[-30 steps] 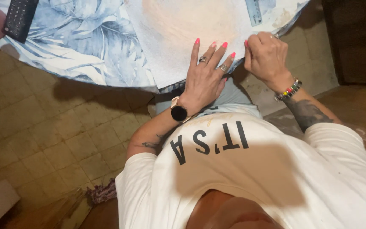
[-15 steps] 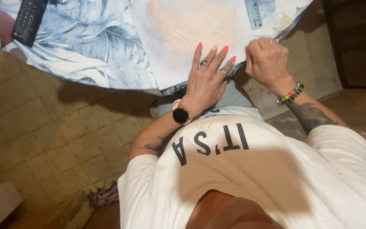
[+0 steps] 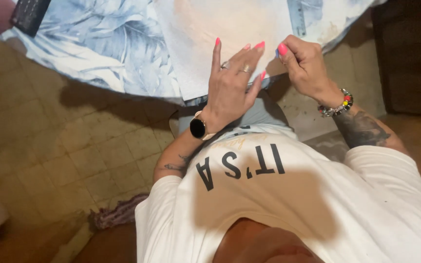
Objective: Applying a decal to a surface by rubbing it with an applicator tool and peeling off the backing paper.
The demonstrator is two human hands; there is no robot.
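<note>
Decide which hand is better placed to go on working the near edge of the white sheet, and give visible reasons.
Probably the right hand: its fingertips are already pinched at the edge of the white sheet. The left hand lies flat, fingers spread, pressing the sheet down, so it suits steadying.

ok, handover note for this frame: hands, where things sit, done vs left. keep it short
Left hand: flat, fingers spread, pressing the pale sheet at its near edge.
Right hand: closed, pinching something small at the sheet's near right corner; what it is cannot be told.
Sheet lies on the blue leaf-print tablecloth; a clear ruler at its right edge, a dark remote far left.
Done: sheet laid flat and held.
Left: no mark or cut visible yet.
</note>
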